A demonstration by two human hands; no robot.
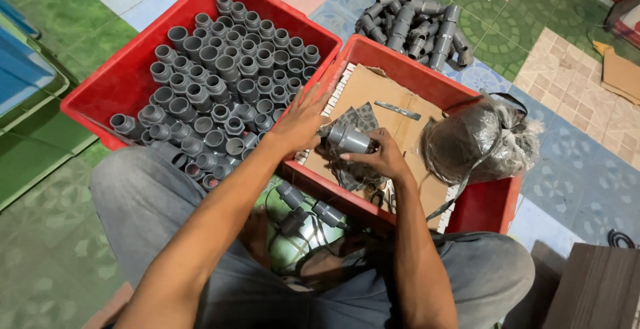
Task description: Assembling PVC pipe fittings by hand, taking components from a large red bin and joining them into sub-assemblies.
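My right hand (381, 157) holds a grey plastic pipe fitting (349, 140) over the right red crate (407, 70), which is lined with brown cardboard (371, 91). My left hand (303, 117) is spread, fingers apart, over the gap between the two crates, its fingertips close to that fitting. The left red crate (133, 62) is packed with several grey pipe fittings (220, 82) standing on end. Three more grey fittings (303, 208) lie between my knees.
A pile of grey fittings (417, 28) lies on the tiled floor behind the right crate. A bundle in dark plastic film (470, 141) sits in that crate's right part. A blue bin (20, 69) stands far left, a dark wooden board (600, 289) bottom right.
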